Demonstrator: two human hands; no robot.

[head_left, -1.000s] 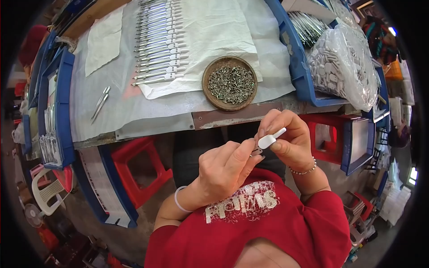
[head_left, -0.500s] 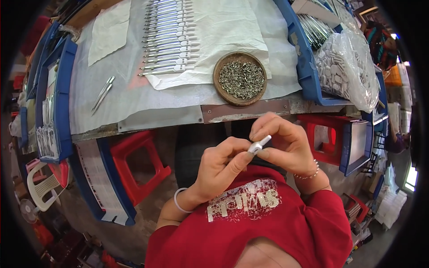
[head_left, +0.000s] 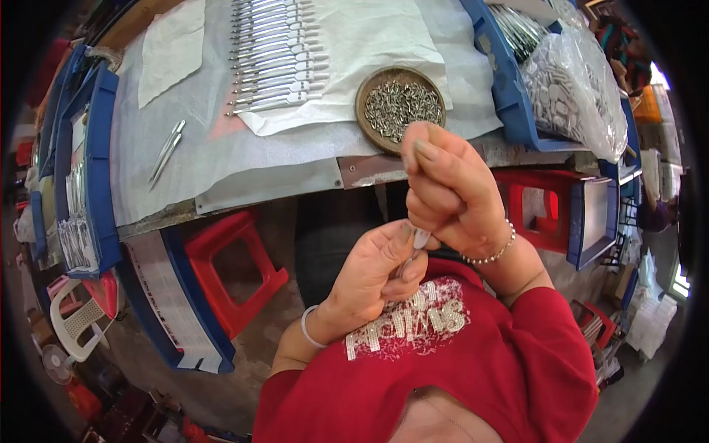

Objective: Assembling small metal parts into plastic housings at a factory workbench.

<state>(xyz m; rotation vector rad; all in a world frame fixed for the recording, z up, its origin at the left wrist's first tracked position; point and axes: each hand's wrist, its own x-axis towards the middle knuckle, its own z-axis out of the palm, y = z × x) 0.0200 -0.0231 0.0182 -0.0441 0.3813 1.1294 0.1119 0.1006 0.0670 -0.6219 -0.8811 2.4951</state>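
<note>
Both hands met close to the chest, the left hand and right hand pinching what seemed 1 small white piece, fingers curled tight, below the round dish of metal bits.

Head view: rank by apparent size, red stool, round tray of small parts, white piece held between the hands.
1. Red stool, largest.
2. Round tray.
3. White piece, smallest, mostly hidden between left hand and right hand.
</note>
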